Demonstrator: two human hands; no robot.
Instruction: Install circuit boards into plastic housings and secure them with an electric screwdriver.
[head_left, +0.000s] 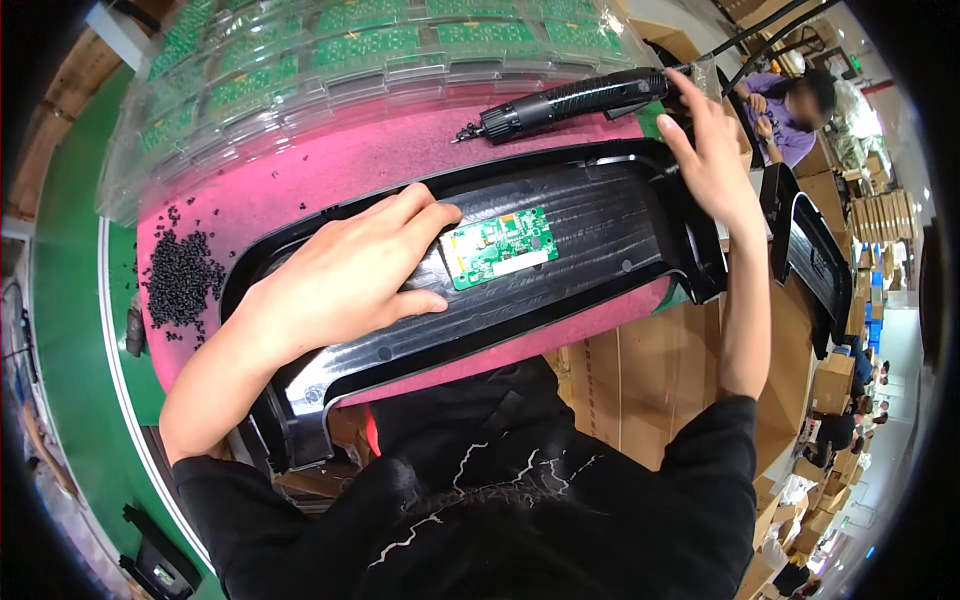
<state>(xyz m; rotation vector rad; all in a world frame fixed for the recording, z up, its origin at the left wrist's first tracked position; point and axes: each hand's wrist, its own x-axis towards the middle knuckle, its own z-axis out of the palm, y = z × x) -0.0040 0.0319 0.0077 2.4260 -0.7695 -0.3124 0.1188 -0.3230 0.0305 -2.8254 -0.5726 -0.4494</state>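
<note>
A long black plastic housing (590,250) lies across the pink mat in front of me, its hollow side up. Inside it sits a small green circuit board (505,250). My left hand (350,265) rests over the left part of the housing, thumb and fingers apart, fingertips by the board's left edge; whether they touch it I cannot tell. Beyond the housing, a black electric screwdriver (570,105) lies with its tip to the left. At its rear end is my right hand (710,150), fingers spread, index fingertip beside or touching the tool.
Many small black screws (180,280) are heaped at the mat's left, with a few scattered. Clear plastic trays (330,75) of green boards stand at the back. Another black housing (815,260) lies to the right. A person in purple (785,115) sits at the far right, near cardboard boxes.
</note>
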